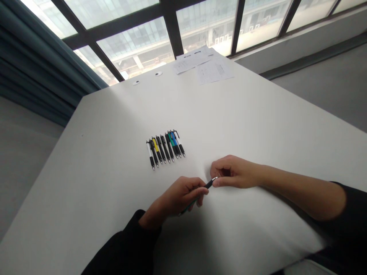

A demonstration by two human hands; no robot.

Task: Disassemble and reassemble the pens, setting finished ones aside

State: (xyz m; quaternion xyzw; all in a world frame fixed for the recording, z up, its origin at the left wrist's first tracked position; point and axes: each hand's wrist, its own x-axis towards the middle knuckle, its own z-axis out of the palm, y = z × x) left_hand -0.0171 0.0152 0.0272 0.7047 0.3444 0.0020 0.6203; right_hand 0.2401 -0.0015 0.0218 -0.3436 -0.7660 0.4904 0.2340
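1. Closest are two black cloth sleeves, one on the left arm (123, 244) and one on the right arm (355, 208).
2. The left hand (183, 193) is wrapped around a thin pen with a black front, a shiny silver tip and some green near its back end (210, 184). The thumb lies along the top of it.
3. This pen is above the big, smooth white table (114, 152), on a slant. Its silver tip points at the other hand.
4. The right hand (236, 172) has its fingers curled. Its thumb and finger are right at the silver tip, but I cannot tell if they are pinching it.
5. Past the left hand, a neat row of slim click pens (164, 149) lies on the table. They are side by side, with silver tips toward the person. White pens with black grips are at both ends, and black, yellow, green and blue ones are between.
6. Near the far edge are two small white ovals with dark middles (158, 73).
7. Beside them lie white printed papers (215, 71).
8. Farther back hangs a blue-green cloth curtain (37, 57), next to a big window with dark bars (170, 23).
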